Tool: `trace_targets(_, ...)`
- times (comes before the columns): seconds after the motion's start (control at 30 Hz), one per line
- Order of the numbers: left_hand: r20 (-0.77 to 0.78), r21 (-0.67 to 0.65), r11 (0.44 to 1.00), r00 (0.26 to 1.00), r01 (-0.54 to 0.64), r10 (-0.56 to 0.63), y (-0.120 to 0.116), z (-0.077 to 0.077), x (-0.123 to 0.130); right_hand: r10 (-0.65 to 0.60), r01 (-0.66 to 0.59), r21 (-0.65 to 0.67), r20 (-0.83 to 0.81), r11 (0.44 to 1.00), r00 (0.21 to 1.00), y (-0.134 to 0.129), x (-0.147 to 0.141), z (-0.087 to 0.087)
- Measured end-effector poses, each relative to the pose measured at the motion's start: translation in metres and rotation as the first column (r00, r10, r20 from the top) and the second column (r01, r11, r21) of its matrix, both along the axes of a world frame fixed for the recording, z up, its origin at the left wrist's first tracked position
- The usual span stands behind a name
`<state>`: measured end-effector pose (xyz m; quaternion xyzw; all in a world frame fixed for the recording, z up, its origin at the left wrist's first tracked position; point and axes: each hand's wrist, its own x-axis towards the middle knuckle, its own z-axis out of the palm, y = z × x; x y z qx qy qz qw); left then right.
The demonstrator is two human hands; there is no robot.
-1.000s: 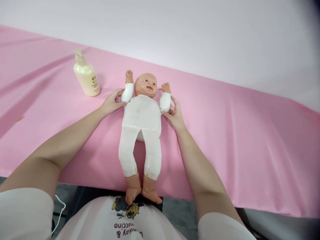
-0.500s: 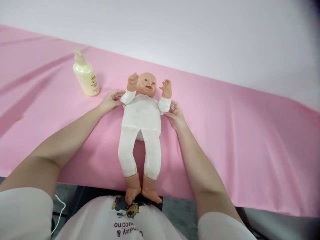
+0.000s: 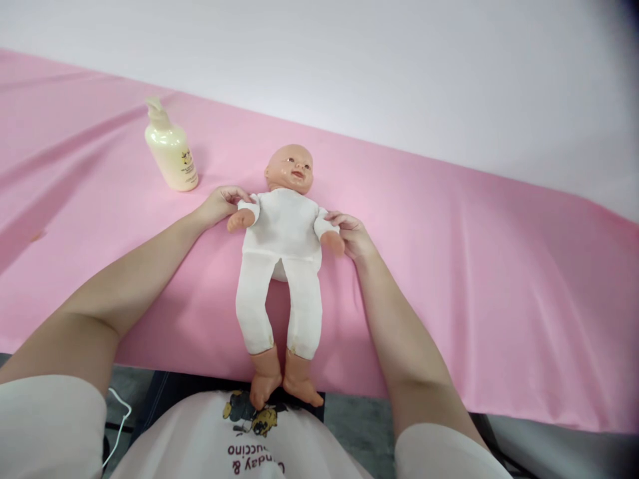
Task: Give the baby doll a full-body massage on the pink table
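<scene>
A baby doll point(image 3: 283, 223) with a white cloth body lies face up, its head away from me and its feet at the near edge. My left hand point(image 3: 224, 201) has its fingers closed on the doll's arm at the left of the picture. On the other side my right hand point(image 3: 352, 233) grips the doll's other arm at the white sleeve. Both doll arms point down beside the torso, with the doll's hands toward its feet.
A pink cloth point(image 3: 424, 266) covers the table. Behind the doll, to the left, stands a pale yellow pump bottle point(image 3: 174, 156). A white wall rises beyond the table. A white cable point(image 3: 121, 426) hangs below the near edge.
Both doll arms have swung down from beside the head to beside the torso. My fingers have moved onto the sleeves with them. The doll's body and the bottle have stayed in place.
</scene>
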<state>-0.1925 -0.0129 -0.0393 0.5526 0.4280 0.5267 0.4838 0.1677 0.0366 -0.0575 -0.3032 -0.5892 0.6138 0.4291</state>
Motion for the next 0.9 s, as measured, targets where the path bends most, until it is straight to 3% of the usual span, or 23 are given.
trace_targets(0.13, -0.040, 0.074, 0.996, 0.998, 0.040, -0.037, 0.001, -0.002, 0.000, 0.011, -0.011, -0.001, 0.015, 1.000, 1.000, 0.002, 0.002, -0.003)
trace_targets(0.3, -0.241, 0.183, 0.977, 0.968, 0.110, -0.064, 0.006, -0.011, -0.008, 0.085, -0.100, 0.086, 0.159, 0.991, 0.984, 0.002, 0.003, 0.001)
trace_targets(0.5, -0.375, 0.323, 0.932, 0.926, 0.166, -0.035, 0.013, -0.020, -0.015, 0.069, -0.101, 0.120, 0.246, 0.988, 0.967, -0.001, 0.002, 0.004)
trace_targets(0.77, -0.138, 0.100, 0.993, 0.989, 0.070, -0.056, 0.003, -0.008, -0.008, 0.000, 0.000, -0.003, 0.080, 1.000, 0.997, 0.002, 0.004, -0.002)
trace_targets(0.9, -0.083, 0.116, 0.993, 0.997, 0.015, -0.005, 0.003, -0.002, -0.004, -0.072, 0.066, 0.070, 0.087, 0.995, 0.994, 0.009, 0.001, -0.009)
